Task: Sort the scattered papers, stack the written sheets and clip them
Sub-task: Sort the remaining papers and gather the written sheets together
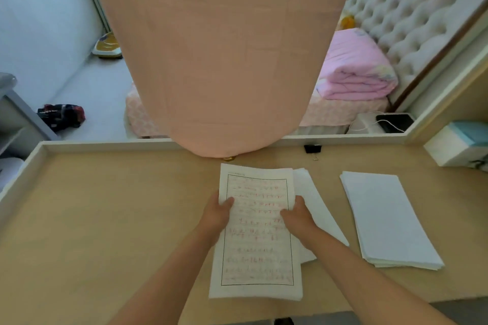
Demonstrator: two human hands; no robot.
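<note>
Stack of white sheets (257, 258), red handwriting inside black border

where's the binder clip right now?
Head view: the black binder clip sits against the far desk rim, right of centre, just right of the hanging pink cloth and beyond the written sheets.

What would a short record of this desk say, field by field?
surface: beige wooden desk
held: stack of white sheets with red handwriting in a black frame
left hand: grips the stack's left edge
right hand: grips its right edge
partly under it: loose blank white sheets
far right: neat pile of blank white paper, apart
clip: black metal binder clip by the desk's back rim, untouched
</note>
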